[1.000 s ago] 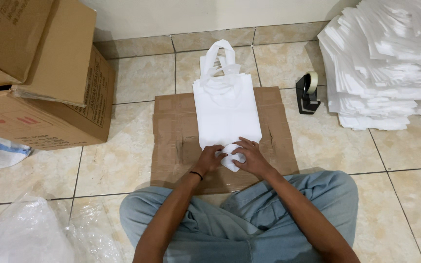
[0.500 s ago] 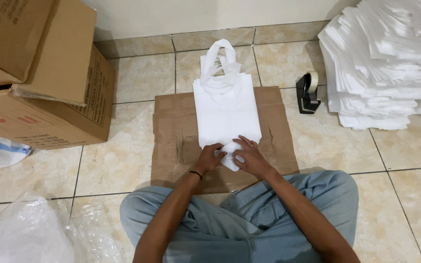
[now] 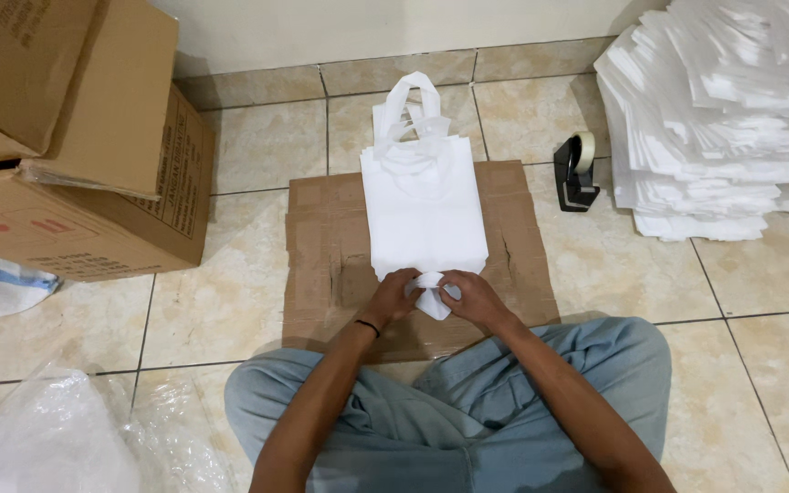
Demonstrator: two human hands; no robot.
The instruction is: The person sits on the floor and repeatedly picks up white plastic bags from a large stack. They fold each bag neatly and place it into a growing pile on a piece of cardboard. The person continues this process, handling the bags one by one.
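Observation:
A white fabric tote bag (image 3: 422, 205) lies flat on a brown cardboard sheet (image 3: 326, 237), its handles pointing away from me. My left hand (image 3: 396, 295) and my right hand (image 3: 469, 297) meet at the bag's near bottom edge. Both pinch a bunched fold of the white fabric (image 3: 431, 294) between them. A dark band sits on my left wrist. I sit cross-legged in light blue trousers just behind the cardboard.
Open cardboard boxes (image 3: 75, 155) stand at the left. A tall stack of white bags (image 3: 732, 119) fills the right. A black tape dispenser (image 3: 575, 172) stands beside the cardboard. Clear plastic wrap (image 3: 57, 438) lies at lower left on the tiled floor.
My hands stay at the bag's bottom edge, fingers shifting slightly on the bunched fabric. The bag has not moved.

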